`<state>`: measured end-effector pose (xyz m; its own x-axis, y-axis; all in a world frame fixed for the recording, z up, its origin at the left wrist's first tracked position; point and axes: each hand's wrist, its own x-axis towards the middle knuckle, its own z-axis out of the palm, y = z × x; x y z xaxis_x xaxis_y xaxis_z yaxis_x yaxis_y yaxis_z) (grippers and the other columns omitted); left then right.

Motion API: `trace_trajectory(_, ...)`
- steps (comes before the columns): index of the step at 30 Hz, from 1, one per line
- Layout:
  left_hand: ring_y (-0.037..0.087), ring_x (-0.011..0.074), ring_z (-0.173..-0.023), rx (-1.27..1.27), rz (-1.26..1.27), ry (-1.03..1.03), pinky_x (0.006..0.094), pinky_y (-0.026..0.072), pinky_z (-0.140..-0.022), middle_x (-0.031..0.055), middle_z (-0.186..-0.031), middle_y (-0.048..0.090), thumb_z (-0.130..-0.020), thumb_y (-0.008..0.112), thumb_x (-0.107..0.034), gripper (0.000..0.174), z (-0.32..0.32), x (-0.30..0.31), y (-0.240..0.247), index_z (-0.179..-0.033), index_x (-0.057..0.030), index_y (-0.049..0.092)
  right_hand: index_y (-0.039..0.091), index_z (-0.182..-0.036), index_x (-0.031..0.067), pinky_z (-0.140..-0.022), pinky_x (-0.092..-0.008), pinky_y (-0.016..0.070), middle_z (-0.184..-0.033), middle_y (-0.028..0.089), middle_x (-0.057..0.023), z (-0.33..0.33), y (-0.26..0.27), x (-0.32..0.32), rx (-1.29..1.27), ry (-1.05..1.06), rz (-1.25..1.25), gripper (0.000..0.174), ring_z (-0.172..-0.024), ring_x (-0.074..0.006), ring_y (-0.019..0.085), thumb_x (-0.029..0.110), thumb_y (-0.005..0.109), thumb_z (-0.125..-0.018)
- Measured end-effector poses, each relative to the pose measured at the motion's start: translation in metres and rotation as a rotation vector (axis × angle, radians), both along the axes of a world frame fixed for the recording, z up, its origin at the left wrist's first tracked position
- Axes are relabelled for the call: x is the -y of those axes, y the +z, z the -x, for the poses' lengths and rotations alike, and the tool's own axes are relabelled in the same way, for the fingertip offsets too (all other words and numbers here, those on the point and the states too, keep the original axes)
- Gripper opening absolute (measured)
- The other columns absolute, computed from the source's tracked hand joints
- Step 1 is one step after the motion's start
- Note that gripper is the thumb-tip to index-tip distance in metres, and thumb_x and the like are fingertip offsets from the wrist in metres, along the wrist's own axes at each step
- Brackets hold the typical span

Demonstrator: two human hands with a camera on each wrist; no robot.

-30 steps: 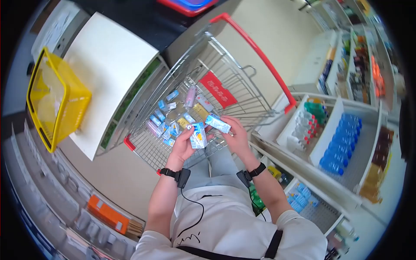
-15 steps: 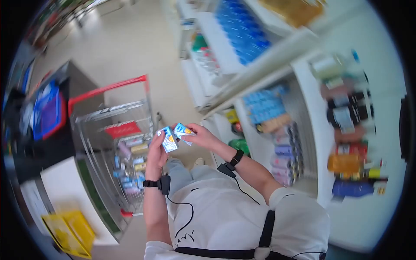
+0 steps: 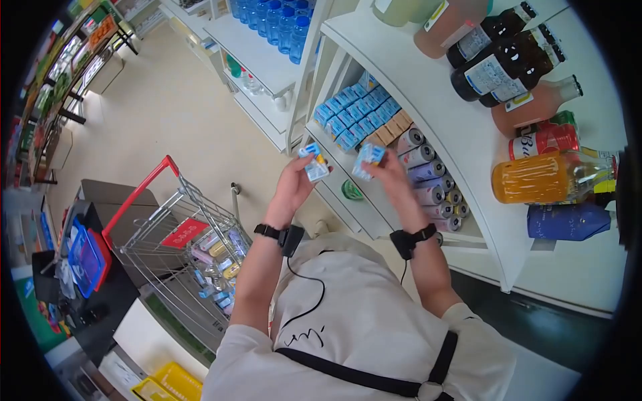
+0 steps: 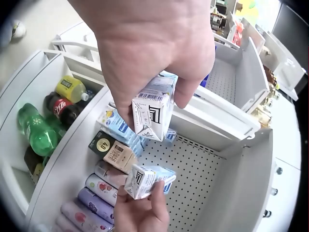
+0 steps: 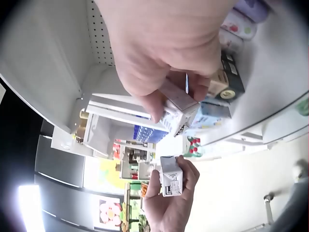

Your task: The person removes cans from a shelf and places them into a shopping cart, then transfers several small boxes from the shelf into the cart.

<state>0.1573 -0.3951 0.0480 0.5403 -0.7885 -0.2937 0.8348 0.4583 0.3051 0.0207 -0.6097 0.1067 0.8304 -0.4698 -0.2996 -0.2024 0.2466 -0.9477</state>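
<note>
My left hand (image 3: 294, 186) grips a small blue-and-white drink carton (image 3: 313, 163) between thumb and fingers. A second drink carton (image 3: 368, 161) of the same kind is pinched in my right hand (image 3: 394, 179), level with the first and a little apart from it. Both are held up in front of a shelf bin where rows of matching blue cartons (image 3: 354, 113) stand. In the left wrist view the left carton (image 4: 153, 107) shows its barcode and folded end, with the right carton (image 4: 148, 181) below it.
Beside the blue cartons stand brown cartons (image 3: 391, 127) and several cans (image 3: 428, 174). Glass bottles (image 3: 515, 63) line the white shelf top at right. A shopping cart (image 3: 180, 230) holding goods is at left, near a yellow basket (image 3: 170, 384). Blue-capped water bottles (image 3: 284, 30) stand farther back.
The view has swung from the cart round to the shelves. Both hands, each still holding a carton, have come in front of the carton bin, and the cartons have moved apart.
</note>
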Motion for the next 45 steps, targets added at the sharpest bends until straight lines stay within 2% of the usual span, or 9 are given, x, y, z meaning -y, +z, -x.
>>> trace_trajectory(6, 0.067, 0.0239, -0.108, 0.186, -0.114, -0.148, 0.0391, 0.0531, -0.098, 0.0088, -0.117, 0.068, -0.101, 0.062, -0.017, 0.034, -0.06, 0.037, 0.02, -0.129, -0.0013, 0.055, 0.057, -0.127, 0.0029, -0.094, -0.0324, 0.0502, -0.117, 0.067, -0.0073, -0.041, 0.028, 0.037, -0.022, -0.206, 0.259, 0.05, -0.107, -0.0172, 0.063, 0.008, 0.08, -0.083)
trace_trajectory(10, 0.066, 0.0207, -0.108, 0.24, -0.184, -0.209, 0.0332, 0.0521, -0.099, 0.0101, -0.118, 0.067, -0.099, 0.064, -0.012, 0.033, -0.105, 0.041, 0.032, -0.128, 0.0021, 0.055, 0.06, -0.125, 0.0014, -0.095, -0.0341, 0.0502, -0.119, 0.068, -0.0093, -0.081, -0.035, 0.1, -0.017, -0.226, 0.534, 0.045, -0.108, -0.0196, 0.064, 0.014, 0.079, -0.086)
trace_trajectory(13, 0.065, 0.0199, -0.109, 0.336, -0.179, -0.256, 0.0326, 0.052, -0.098, 0.0096, -0.119, 0.067, -0.099, 0.064, -0.011, 0.033, -0.135, 0.048, 0.036, -0.128, 0.0023, 0.056, 0.063, -0.126, 0.0022, -0.096, -0.0387, 0.0503, -0.123, 0.068, -0.0136, -0.103, -0.094, 0.159, -0.249, -0.282, 0.988, 0.041, -0.11, -0.0271, 0.064, 0.024, 0.072, -0.092)
trace_trajectory(19, 0.066, 0.015, -0.104, 0.504, -0.199, -0.368, 0.029, 0.0493, -0.093, 0.0069, -0.115, 0.071, -0.096, 0.069, -0.013, 0.033, -0.17, 0.058, 0.035, -0.126, -0.0001, 0.062, 0.064, -0.128, 0.0048, -0.098, -0.0435, 0.0492, -0.128, 0.067, -0.0176, -0.135, -0.08, 0.162, -0.307, -0.481, 1.396, 0.042, -0.114, -0.0348, 0.063, 0.031, 0.065, -0.095)
trace_trajectory(25, 0.065, 0.0137, -0.102, 0.609, -0.177, -0.489, 0.0262, 0.0469, -0.09, 0.0064, -0.111, 0.072, -0.093, 0.071, -0.012, 0.035, -0.184, 0.07, 0.024, -0.126, -0.0001, 0.063, 0.064, -0.127, 0.005, -0.101, -0.0457, 0.047, -0.13, 0.065, -0.0189, -0.122, -0.135, 0.164, -0.479, -0.485, 1.801, 0.041, -0.118, -0.0382, 0.061, 0.031, 0.064, -0.095)
trace_trajectory(30, 0.065, 0.0135, -0.101, 0.794, -0.18, -0.52, 0.0274, 0.0481, -0.09, 0.006, -0.11, 0.072, -0.092, 0.072, -0.01, 0.036, -0.179, 0.094, 0.037, -0.124, 0.0004, 0.064, 0.067, -0.123, 0.0057, -0.095, -0.0428, 0.0499, -0.121, 0.069, -0.0169, -0.135, -0.142, 0.159, -0.452, -0.718, 1.865, 0.036, -0.108, -0.0331, 0.065, 0.025, 0.066, -0.093)
trace_trajectory(36, 0.065, 0.0136, -0.098, 0.91, -0.15, -0.528, 0.028, 0.0499, -0.087, 0.0065, -0.108, 0.072, -0.089, 0.075, -0.008, 0.035, -0.164, 0.152, 0.034, -0.122, -0.0004, 0.066, 0.068, -0.119, 0.0072, -0.09, -0.0379, 0.0514, -0.111, 0.071, -0.0144, -0.128, -0.036, 0.111, -0.444, -0.233, 0.525, 0.031, -0.099, -0.0256, 0.067, 0.021, 0.067, -0.091)
trace_trajectory(41, 0.063, 0.0141, -0.099, 1.16, -0.193, -0.465, 0.0305, 0.0493, -0.087, 0.007, -0.109, 0.071, -0.089, 0.073, -0.007, 0.032, -0.15, 0.203, 0.021, -0.119, -0.0002, 0.067, 0.068, -0.117, 0.0064, -0.085, -0.0326, 0.0512, -0.104, 0.071, -0.0124, -0.108, -0.021, 0.072, -0.121, -0.112, 0.486, 0.029, -0.093, -0.0184, 0.065, 0.018, 0.067, -0.09)
trace_trajectory(45, 0.063, 0.0175, -0.098, 1.383, -0.319, -0.297, 0.0327, 0.0497, -0.085, 0.0107, -0.11, 0.069, -0.084, 0.076, -0.008, 0.034, -0.138, 0.241, -0.008, -0.115, 0.0002, 0.067, 0.067, -0.115, 0.0012, -0.091, -0.0438, 0.0516, -0.112, 0.068, -0.0252, -0.12, -0.018, 0.07, -0.379, -0.392, 0.939, 0.03, -0.104, -0.0367, 0.066, 0.019, 0.06, -0.093)
